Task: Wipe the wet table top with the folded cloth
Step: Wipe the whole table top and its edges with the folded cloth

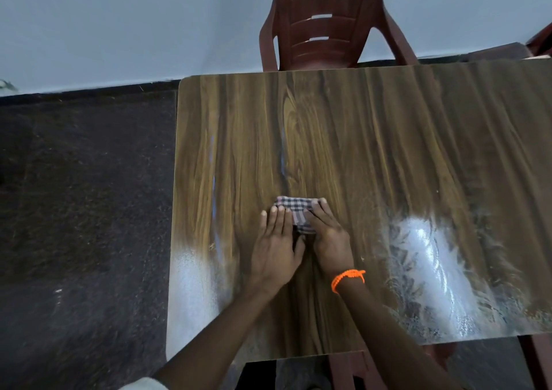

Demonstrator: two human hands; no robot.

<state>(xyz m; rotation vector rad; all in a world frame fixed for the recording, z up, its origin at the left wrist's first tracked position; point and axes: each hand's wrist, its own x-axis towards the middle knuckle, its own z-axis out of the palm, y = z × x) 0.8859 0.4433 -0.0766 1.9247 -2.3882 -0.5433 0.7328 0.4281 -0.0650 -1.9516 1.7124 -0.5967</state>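
Observation:
A folded checked cloth (295,210) lies on the wood-grain table top (373,150), near the middle of its front half. My left hand (276,246) presses flat on the cloth's left side with straight fingers. My right hand (330,238), with an orange band at the wrist, lies on the cloth's right side, its fingers bent over the cloth's right edge. Most of the cloth is hidden under both hands. Wet smears shine on the table at the front right (433,270) and front left (194,285).
A reddish-brown plastic chair (322,22) stands behind the table's far edge against a pale wall. Dark speckled floor (83,195) lies left of the table. Part of another chair shows at the far right and below the table's front edge.

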